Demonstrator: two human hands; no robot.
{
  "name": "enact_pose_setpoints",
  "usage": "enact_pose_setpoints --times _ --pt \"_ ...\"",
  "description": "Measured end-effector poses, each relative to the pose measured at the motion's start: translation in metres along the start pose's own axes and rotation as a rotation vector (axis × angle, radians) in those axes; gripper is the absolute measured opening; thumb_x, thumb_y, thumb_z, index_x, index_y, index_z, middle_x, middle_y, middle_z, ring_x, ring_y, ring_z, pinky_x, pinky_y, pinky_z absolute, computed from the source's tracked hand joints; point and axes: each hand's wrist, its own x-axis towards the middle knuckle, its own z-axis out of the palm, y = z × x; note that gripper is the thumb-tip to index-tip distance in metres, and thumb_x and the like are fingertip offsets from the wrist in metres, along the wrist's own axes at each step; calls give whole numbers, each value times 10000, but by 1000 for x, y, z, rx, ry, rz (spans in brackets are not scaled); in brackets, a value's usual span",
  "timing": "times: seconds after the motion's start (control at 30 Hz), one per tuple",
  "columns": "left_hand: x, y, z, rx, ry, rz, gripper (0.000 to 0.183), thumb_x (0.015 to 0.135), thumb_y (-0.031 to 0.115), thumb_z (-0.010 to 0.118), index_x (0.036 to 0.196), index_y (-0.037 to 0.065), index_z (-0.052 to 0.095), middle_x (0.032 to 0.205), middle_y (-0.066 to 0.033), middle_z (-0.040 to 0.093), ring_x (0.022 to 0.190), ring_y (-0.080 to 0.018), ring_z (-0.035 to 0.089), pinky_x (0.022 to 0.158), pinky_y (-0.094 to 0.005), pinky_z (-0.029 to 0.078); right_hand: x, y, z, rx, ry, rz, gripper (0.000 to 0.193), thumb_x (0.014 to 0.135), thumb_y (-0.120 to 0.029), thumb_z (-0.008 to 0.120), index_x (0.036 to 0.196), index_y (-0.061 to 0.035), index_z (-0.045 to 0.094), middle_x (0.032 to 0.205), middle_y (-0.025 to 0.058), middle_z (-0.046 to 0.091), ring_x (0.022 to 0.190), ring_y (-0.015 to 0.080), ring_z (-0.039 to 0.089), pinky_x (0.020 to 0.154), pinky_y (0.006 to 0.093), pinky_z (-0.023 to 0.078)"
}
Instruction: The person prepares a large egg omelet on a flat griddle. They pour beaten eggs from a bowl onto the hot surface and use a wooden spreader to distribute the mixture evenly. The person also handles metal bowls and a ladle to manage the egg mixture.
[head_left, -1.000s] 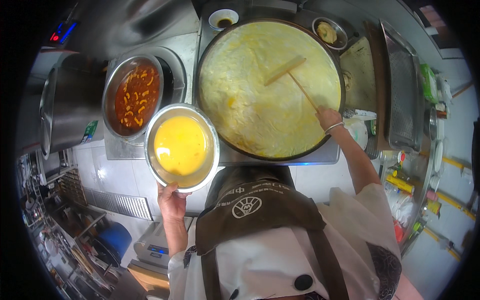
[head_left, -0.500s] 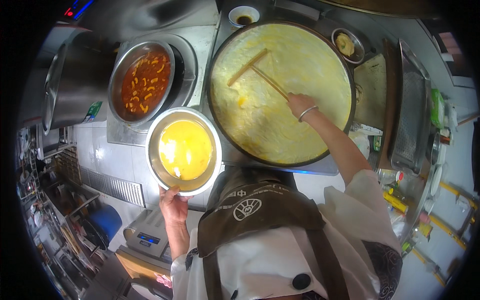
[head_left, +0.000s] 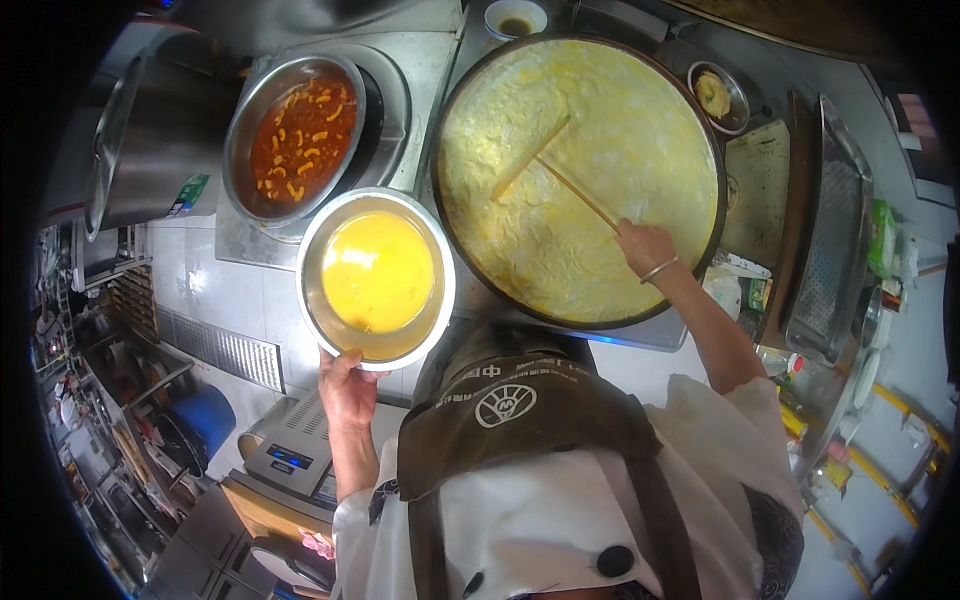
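A large round griddle (head_left: pixel 722 190) lies before me, covered by a thin, pale yellow crepe (head_left: pixel 610 110) with streaks of egg. My right hand (head_left: pixel 645 248) is closed round the handle end of a wooden T-shaped batter spreader (head_left: pixel 580 193); its crossbar rests on the crepe left of centre. My left hand (head_left: pixel 346 385) grips the near rim of a metal bowl (head_left: pixel 438 290), thumb on top, fingers hidden beneath. Bright yellow beaten egg (head_left: pixel 376 270) fills much of this bowl, which I hold left of the griddle.
A metal basin (head_left: pixel 236 150) of red sauce with yellow pieces stands at the left. Behind the griddle are a small bowl of dark liquid (head_left: pixel 514 20) and, at right, a bowl with a pale paste (head_left: pixel 713 95). A perforated metal tray (head_left: pixel 830 230) is further right.
The spreader and my right hand have shifted slightly right and nearer me over the crepe. My left hand still holds the egg bowl. The whole view has shifted a little.
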Motion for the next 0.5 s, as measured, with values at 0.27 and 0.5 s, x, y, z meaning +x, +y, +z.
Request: enact_pose_setpoints --times 0.27,0.5 --pt "6 -2 2 -2 0 -5 505 722 0 463 1212 57 355 1002 -116 546 744 -243 618 499 -320 568 16 -15 16 35 115 66 74 763 -121 460 777 -56 491 595 176 559 587 355 566 495 455 421" --pt "11 4 -1 6 -19 -17 543 716 -9 457 1239 64 331 1029 -127 536 758 -250 617 495 -314 568 69 -36 1 79 87 233 188 795 -218 514 815 -31 520 714 213 587 694 379 572 611 462 450"
